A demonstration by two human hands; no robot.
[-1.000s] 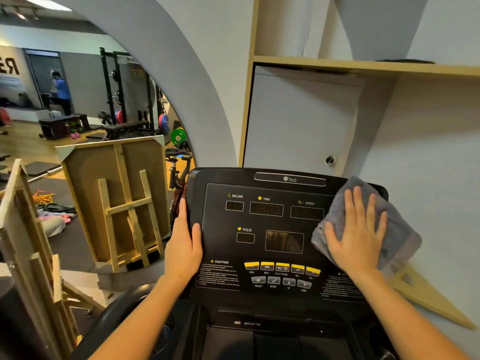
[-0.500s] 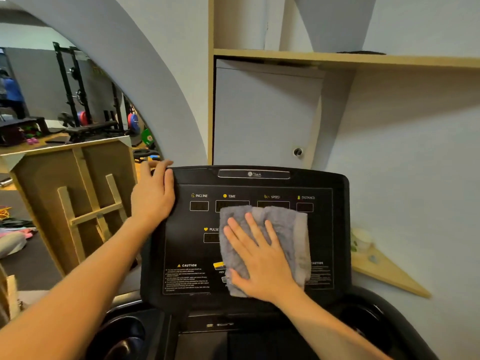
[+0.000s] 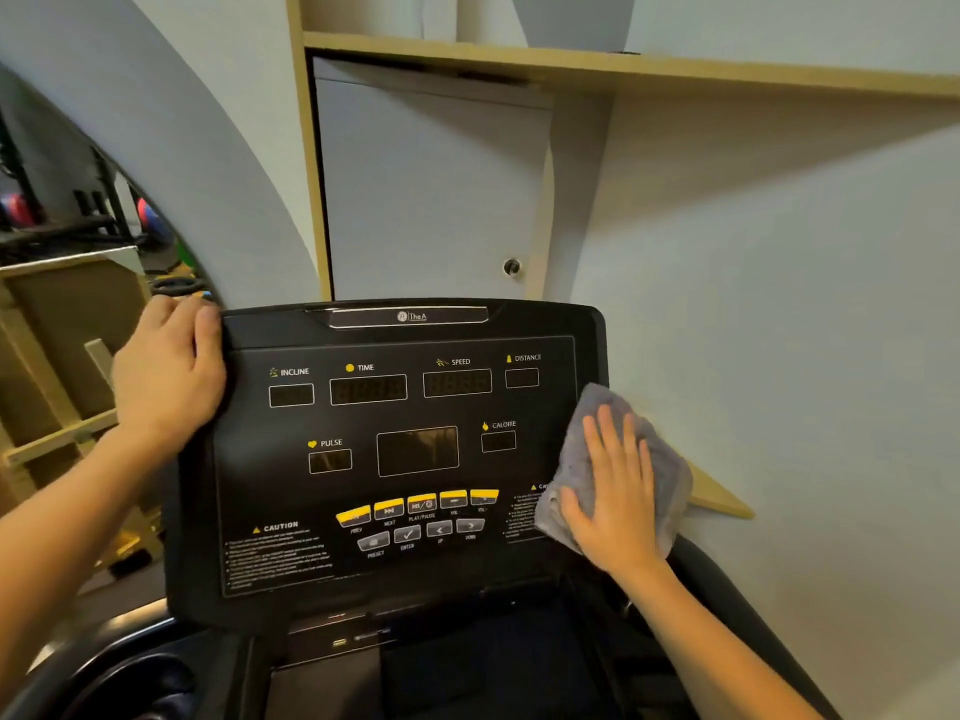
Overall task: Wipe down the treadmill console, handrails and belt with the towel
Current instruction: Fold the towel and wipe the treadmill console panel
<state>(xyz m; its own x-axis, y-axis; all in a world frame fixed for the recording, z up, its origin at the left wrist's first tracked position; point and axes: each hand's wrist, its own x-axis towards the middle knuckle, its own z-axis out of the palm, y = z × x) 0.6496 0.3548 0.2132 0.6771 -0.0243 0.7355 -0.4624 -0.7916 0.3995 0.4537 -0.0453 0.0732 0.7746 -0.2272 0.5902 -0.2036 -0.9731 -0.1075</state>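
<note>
While the grey towel (image 3: 618,459) is pressed flat against the right edge of the treadmill console (image 3: 400,449), part of it overhanging that edge, the step in hand is judged to be the wiping of the console face; the handrails and belt are judged not yet done, and the belt is not clearly seen. For the step to be done well, even pressure should be kept through the whole palm so that the cloth stays spread and does not bunch; strokes should be overlapped across the display windows, and a lighter touch is advisable over the yellow button row (image 3: 418,506), lest a key be pressed; the right rim and corner, now under the cloth, should be followed round. The right hand (image 3: 615,491) is laid on the towel with the fingers (image 3: 608,433) straight, slightly spread and pointing up the panel, nothing being grasped; the forearm is brought in from the lower right. The left hand (image 3: 166,371) is set on the upper left corner of the console, its fingers curled over the edge and the thumb lying along the panel's side, so that the console is held steady; the forearm is extended from the lower left.
</note>
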